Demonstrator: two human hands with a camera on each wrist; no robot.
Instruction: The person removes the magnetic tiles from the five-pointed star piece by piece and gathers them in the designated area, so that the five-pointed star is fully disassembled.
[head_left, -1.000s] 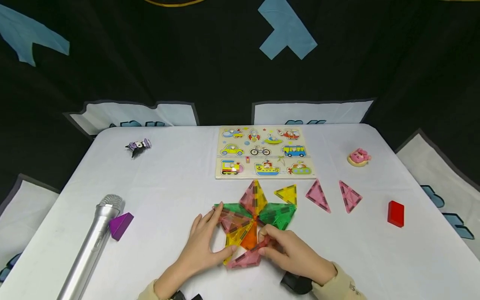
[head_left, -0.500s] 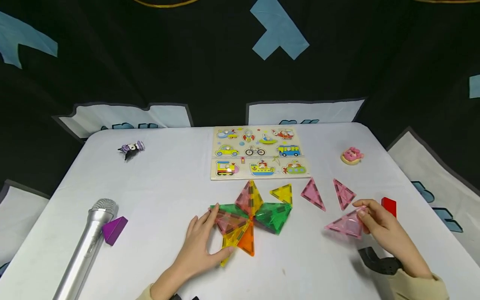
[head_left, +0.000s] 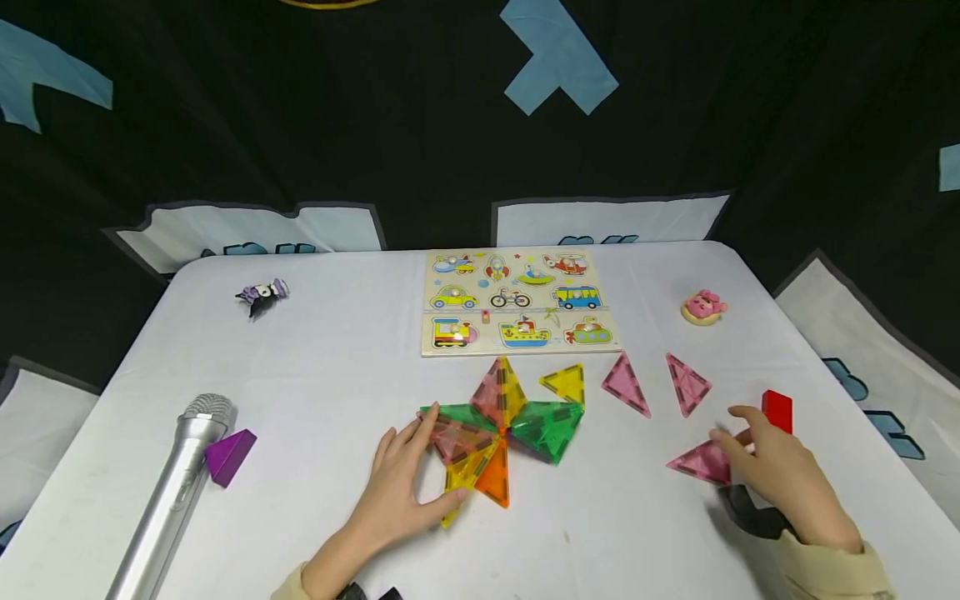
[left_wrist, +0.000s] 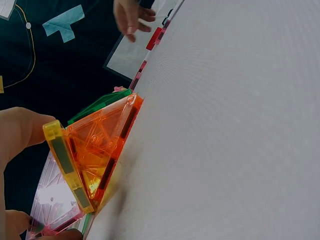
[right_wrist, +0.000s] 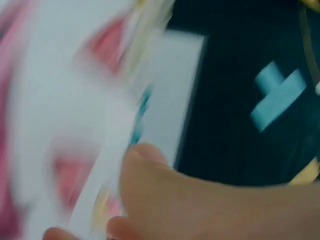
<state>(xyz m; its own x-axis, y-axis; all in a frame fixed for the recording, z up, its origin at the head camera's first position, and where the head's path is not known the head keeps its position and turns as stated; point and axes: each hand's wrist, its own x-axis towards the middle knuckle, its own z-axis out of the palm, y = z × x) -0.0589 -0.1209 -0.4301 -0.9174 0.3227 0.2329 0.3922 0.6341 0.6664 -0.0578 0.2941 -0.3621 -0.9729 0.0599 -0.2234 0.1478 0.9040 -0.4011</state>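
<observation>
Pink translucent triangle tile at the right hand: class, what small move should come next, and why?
Probably the right hand should let go of the pink translucent triangle tile and draw back: the tile seems to lie on the white table, clear of the star-shaped tile cluster under the left hand.

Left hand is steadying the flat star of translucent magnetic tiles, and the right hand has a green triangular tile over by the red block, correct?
Not quite: the triangular tile at the right hand is pink, not green, as the head view shows. The left hand does rest on the flat star of translucent magnetic tiles, and the red block is nearby.
</observation>
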